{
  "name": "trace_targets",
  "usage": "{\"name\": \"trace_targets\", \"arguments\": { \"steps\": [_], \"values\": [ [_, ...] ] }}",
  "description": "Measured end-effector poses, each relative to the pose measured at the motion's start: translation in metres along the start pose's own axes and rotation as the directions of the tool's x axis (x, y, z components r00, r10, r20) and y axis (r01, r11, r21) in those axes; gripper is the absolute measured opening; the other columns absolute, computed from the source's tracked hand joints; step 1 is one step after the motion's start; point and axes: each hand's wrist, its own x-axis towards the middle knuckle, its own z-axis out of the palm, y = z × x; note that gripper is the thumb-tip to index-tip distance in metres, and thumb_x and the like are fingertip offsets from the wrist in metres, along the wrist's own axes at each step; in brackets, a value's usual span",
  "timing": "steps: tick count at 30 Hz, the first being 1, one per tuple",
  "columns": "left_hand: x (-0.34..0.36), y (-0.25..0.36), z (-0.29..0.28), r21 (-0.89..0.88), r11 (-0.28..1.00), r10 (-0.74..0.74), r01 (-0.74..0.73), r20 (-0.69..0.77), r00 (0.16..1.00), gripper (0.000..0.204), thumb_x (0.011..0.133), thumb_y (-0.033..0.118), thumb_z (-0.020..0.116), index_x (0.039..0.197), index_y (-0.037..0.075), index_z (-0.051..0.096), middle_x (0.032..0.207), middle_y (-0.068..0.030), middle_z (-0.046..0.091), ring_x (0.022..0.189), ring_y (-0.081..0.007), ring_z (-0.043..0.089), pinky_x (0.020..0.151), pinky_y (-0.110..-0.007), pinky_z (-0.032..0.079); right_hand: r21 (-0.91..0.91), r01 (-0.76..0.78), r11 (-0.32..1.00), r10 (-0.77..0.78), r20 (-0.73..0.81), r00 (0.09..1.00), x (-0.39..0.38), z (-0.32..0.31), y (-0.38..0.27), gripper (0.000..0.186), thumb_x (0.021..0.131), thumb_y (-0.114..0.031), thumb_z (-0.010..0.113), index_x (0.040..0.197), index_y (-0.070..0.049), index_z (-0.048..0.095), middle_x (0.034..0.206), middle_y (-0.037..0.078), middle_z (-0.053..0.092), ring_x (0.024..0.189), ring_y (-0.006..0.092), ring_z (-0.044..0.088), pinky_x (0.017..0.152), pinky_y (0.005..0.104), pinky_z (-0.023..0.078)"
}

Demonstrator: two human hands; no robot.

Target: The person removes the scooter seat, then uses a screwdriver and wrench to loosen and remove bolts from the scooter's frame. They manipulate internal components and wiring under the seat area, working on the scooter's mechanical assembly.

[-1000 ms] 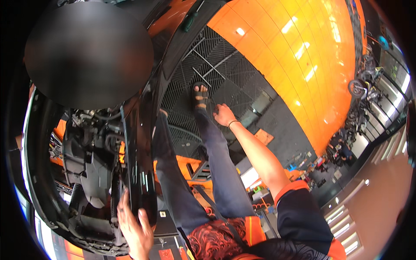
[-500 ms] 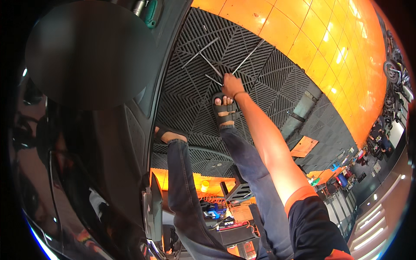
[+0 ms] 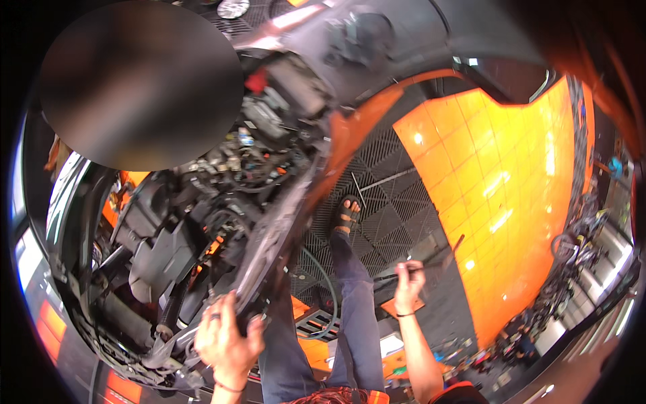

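Below, black mat [image 3: 402, 207] (ridged), orange tiles [image 3: 518, 202], right hand [image 3: 409, 286] above.

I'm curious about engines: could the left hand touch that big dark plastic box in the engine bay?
Probably yes: the left hand is at the engine bay's edge, and nothing seems to cover the plastic box ahead of it.

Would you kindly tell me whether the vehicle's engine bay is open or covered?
Open: engine parts and a dark grey housing show uncovered beyond the left hand.
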Motion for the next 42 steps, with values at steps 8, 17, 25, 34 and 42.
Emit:
{"name": "trace_targets", "arguments": {
  "steps": [8,17,25,34,42],
  "values": [
    [0.004,0.0,-0.011,-0.146,0.989,-0.01,-0.005,-0.108,0.994,0.051,0.088,0.051,0.068,0.105,0.002,0.071,0.093,-0.0097,0.071,0.078,-0.0237,0.067,0.063,-0.036,0.052,0.396,0.53,0.75,-0.494,-0.197,0.847,-0.044,0.022,-0.306,0.037,0.104,-0.04,0.051,0.086,-0.009,0.047,0.071,-0.002,0.036,0.063,0.0101,0.031,0.062,0.0282,0.03],
    [0.001,-0.005,-0.006,-0.295,0.956,-0.03,-0.002,-0.103,0.994,0.047,0.089,0.048,0.067,0.1,0.003,0.07,0.089,-0.012,0.071,0.075,-0.0252,0.066,0.062,-0.035,0.052,0.619,0.424,0.661,-0.714,0.346,0.609,-0.079,0.157,-0.426,0.03,0.089,-0.024,0.057,0.074,0.001,0.054,0.061,0.009,0.051,0.056,0.0175,0.038,0.058,0.0373,0.03],
    [-0.003,-0.009,-0.001,-0.317,0.948,-0.037,0.006,-0.092,0.995,0.051,0.09,0.05,0.065,0.104,0.002,0.067,0.1,-0.0136,0.069,0.079,-0.0247,0.064,0.063,-0.033,0.05,0.556,0.373,0.742,-0.667,0.565,0.486,-0.082,0.251,-0.364,0.03,0.085,-0.021,0.059,0.07,0.005,0.057,0.051,0.004,0.043,0.047,0.0137,0.036,0.048,0.0324,0.029],
    [-0.003,-0.012,-0.003,-0.316,0.949,-0.008,-0.012,-0.064,0.998,0.051,0.086,0.051,0.068,0.104,0.003,0.067,0.1,-0.0121,0.069,0.08,-0.0247,0.064,0.062,-0.032,0.05,0.474,0.399,0.785,-0.618,0.631,0.468,-0.075,0.26,-0.351,0.027,0.078,-0.021,0.06,0.07,0.005,0.061,0.057,0.012,0.056,0.05,0.0199,0.048,0.049,0.0329,0.036],
    [0.005,-0.015,-0.025,-0.406,0.914,-0.019,0.017,-0.001,1.0,0.045,0.086,0.045,0.071,0.103,0.004,0.07,0.101,-0.0098,0.071,0.08,-0.0248,0.066,0.064,-0.033,0.052,0.375,0.268,0.887,-0.46,0.747,0.48,-0.068,0.262,-0.371,0.019,0.081,-0.008,0.069,0.095,0.002,0.061,0.073,0.007,0.059,0.063,0.0138,0.052,0.058,0.027,0.041]
  ]
}}
